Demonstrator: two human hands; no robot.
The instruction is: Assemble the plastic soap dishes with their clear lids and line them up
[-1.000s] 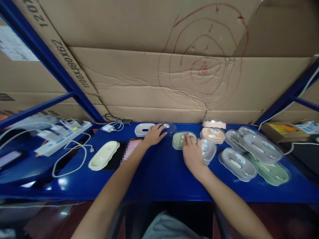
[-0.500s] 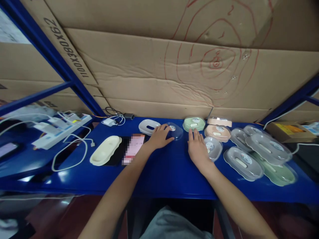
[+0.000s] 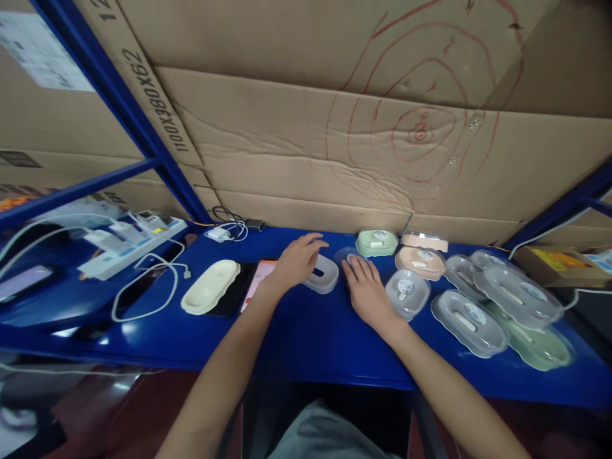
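A pale grey oval dish with a dark slot in its middle (image 3: 327, 280) lies on the blue table. At its left edge is my left hand (image 3: 297, 260), fingers stretched out and apart above the rim; whether it touches the dish I cannot tell. My right hand (image 3: 369, 290) lies flat, its fingertips on a clear oval lid with a round sticker (image 3: 342, 255), which they partly cover. Just right of that hand sits a grey lidded box (image 3: 408, 294). Behind are a green lidded box (image 3: 377, 242) and a peach one (image 3: 421, 262).
More grey and green lidded boxes (image 3: 471, 322) are piled on the right. Leftward lie a cream tray (image 3: 210, 287), a phone with a pink screen (image 3: 255, 280) and a power strip (image 3: 138, 245) with cables. A cardboard wall (image 3: 287, 146) stands behind the table.
The grey dish has moved right and nearer, with my left hand now at its left edge. My right hand has shifted left onto the clear lid, where my left hand was. The view has shifted slightly.
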